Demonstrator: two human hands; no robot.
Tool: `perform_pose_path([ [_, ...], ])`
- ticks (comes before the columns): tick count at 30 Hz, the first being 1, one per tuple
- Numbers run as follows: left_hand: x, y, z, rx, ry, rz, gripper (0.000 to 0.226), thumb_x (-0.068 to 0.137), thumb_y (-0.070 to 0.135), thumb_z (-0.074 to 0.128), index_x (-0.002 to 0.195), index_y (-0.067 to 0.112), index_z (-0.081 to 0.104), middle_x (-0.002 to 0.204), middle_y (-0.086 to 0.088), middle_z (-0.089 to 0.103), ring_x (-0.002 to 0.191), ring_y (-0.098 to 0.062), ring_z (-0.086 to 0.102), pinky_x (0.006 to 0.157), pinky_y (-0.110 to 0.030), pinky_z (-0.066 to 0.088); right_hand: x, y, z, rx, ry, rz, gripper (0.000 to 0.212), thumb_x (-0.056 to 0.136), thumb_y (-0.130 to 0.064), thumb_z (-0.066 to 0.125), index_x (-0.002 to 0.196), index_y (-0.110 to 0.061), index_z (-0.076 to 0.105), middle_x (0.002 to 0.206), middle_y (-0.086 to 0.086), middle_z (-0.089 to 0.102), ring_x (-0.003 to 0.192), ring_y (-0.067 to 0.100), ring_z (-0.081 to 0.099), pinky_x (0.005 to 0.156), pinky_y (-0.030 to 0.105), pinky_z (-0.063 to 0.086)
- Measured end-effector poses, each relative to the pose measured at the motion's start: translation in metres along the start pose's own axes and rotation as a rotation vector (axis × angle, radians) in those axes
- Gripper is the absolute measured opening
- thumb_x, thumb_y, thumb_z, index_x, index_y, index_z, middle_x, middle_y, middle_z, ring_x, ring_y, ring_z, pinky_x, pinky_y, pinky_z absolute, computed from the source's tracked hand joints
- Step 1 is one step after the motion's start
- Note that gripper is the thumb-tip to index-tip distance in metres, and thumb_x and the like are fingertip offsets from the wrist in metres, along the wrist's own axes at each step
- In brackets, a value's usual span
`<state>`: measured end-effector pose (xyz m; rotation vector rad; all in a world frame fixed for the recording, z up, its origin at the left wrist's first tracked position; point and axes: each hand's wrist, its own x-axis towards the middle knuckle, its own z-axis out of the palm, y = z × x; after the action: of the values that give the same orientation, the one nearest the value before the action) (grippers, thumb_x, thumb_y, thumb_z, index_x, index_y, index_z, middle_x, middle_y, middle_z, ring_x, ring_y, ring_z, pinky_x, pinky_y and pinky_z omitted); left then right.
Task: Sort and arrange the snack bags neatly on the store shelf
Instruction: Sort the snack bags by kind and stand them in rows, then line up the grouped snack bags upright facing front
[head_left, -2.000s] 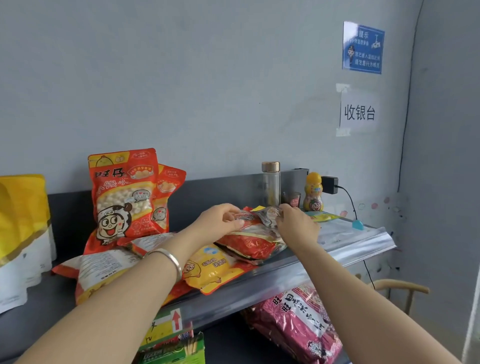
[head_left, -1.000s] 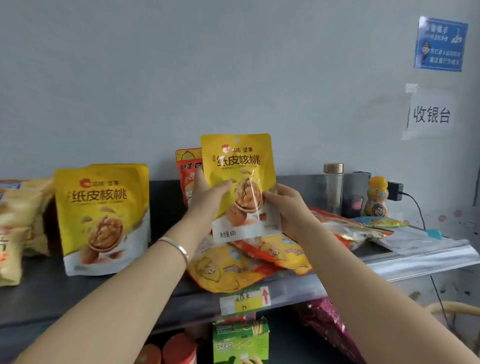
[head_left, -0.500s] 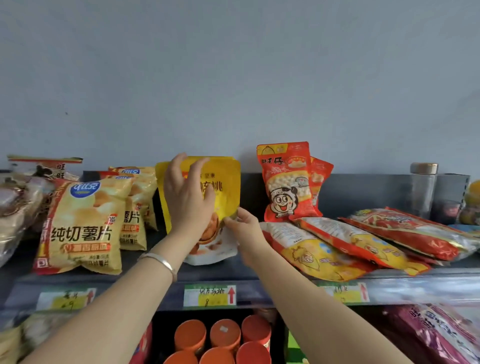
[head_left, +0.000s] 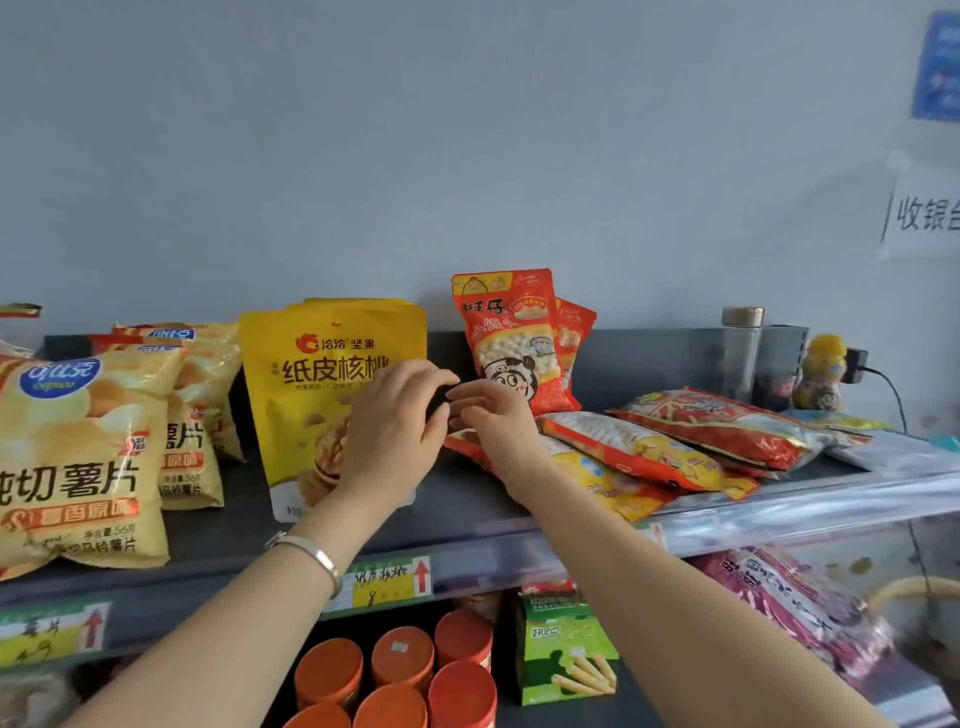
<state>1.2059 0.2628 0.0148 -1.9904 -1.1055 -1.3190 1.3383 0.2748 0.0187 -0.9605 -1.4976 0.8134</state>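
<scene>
Left hand (head_left: 395, 431) and right hand (head_left: 493, 415) loose, holding nothing, fingertips almost meeting.
They hover over bare shelf (head_left: 457, 501) between the upright yellow walnut bag (head_left: 311, 400) and the upright red snack bag (head_left: 511, 338); flat bags (head_left: 649, 452) to the right reach the front edge.

Dark shelf (head_left: 467, 514), chip bags (head_left: 78, 457) standing left, yellow walnut bags (head_left: 311, 395), red snack bags (head_left: 511, 332), flat pile (head_left: 675, 441) right

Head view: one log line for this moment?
walnut bag upright on shelf | left hand, right hand empty, fingertips close | flat bags overlapping at right
</scene>
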Motion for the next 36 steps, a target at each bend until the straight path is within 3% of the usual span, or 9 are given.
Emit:
perform_pose_path([
  [5,0.006,0.026,0.032,-0.132,-0.091,0.017,0.022,0.082,0.017,0.055,0.099,0.011,0.067,0.097,-0.006,0.066,0.091,-0.028,0.062,0.078,-0.034,0.044,0.002,-0.013,-0.064,-0.3,0.162,-0.094,0.032,0.089,0.004,0.042,0.092,-0.017,0.067,0.087,-0.005,0.067,0.083,0.014,0.063,0.078,0.029,0.053],
  [7,0.011,0.042,0.045,-0.164,-0.121,0.039,0.019,0.079,0.01,0.065,0.097,0.01,0.068,0.096,-0.006,0.068,0.089,-0.03,0.063,0.074,-0.038,0.048,0.003,-0.013,-0.094,-0.433,0.206,-0.086,0.032,0.09,0.001,0.043,0.094,-0.018,0.068,0.091,-0.004,0.068,0.086,0.019,0.064,0.077,0.03,0.052],
  [11,0.025,0.073,0.071,-0.226,-0.206,0.109,0.018,0.081,0.015,0.062,0.098,0.013,0.068,0.095,-0.001,0.068,0.091,-0.025,0.063,0.076,-0.034,0.046,0.004,0.0,-0.155,-0.623,0.266,-0.057,0.033,0.091,-0.002,0.043,0.105,-0.015,0.07,0.106,0.0,0.071,0.096,0.018,0.064,0.086,0.033,0.052],
  [17,0.049,0.135,0.123,-0.268,-0.469,0.132,0.033,0.091,0.03,0.056,0.124,0.023,0.056,0.125,0.005,0.056,0.12,-0.015,0.048,0.098,-0.031,0.038,0.006,0.024,-0.246,-0.799,0.295,0.015,0.031,0.092,-0.009,0.044,0.113,-0.017,0.067,0.113,0.001,0.07,0.101,0.021,0.063,0.085,0.031,0.051],
  [20,0.063,0.166,0.147,-0.212,-0.629,0.132,0.043,0.093,0.039,0.051,0.134,0.027,0.046,0.135,0.006,0.048,0.128,-0.015,0.041,0.103,-0.035,0.034,0.013,0.04,-0.291,-0.873,0.286,0.125,0.035,0.089,-0.013,0.048,0.121,-0.021,0.061,0.121,0.005,0.065,0.109,0.025,0.059,0.09,0.038,0.051],
  [23,0.074,0.188,0.167,-0.22,-0.711,0.071,0.043,0.093,0.04,0.05,0.134,0.031,0.044,0.137,0.007,0.046,0.129,-0.017,0.04,0.105,-0.038,0.034,0.021,0.055,-0.321,-0.988,0.234,0.287,0.048,0.087,-0.033,0.052,0.135,-0.027,0.049,0.134,0.007,0.054,0.116,0.031,0.054,0.094,0.046,0.048],
  [28,0.092,0.206,0.198,-0.196,-0.813,-0.019,0.05,0.093,0.043,0.049,0.14,0.036,0.035,0.143,0.005,0.041,0.129,-0.018,0.041,0.104,-0.04,0.036,0.032,0.075,-0.345,-1.002,0.124,0.46,0.065,0.08,-0.064,0.043,0.134,-0.027,0.048,0.136,0.006,0.054,0.122,0.031,0.051,0.106,0.054,0.034],
  [31,0.1,0.21,0.22,-0.234,-0.877,-0.084,0.056,0.093,0.045,0.049,0.144,0.039,0.026,0.148,0.003,0.033,0.134,-0.019,0.037,0.107,-0.044,0.033,0.034,0.083,-0.352,-0.951,0.279,0.427,0.058,0.084,-0.056,0.047,0.135,-0.028,0.048,0.144,0.007,0.041,0.133,0.033,0.037,0.11,0.053,0.025],
  [36,0.094,0.205,0.247,-0.306,-1.025,-0.156,0.067,0.091,0.056,0.043,0.148,0.037,0.016,0.158,0.004,0.014,0.144,-0.018,0.014,0.117,-0.044,0.018,0.03,0.092,-0.363,-0.673,0.547,0.467,0.05,0.09,-0.033,0.056,0.137,-0.021,0.044,0.16,0.01,-0.003,0.146,0.039,-0.001,0.114,0.052,0.015],
])
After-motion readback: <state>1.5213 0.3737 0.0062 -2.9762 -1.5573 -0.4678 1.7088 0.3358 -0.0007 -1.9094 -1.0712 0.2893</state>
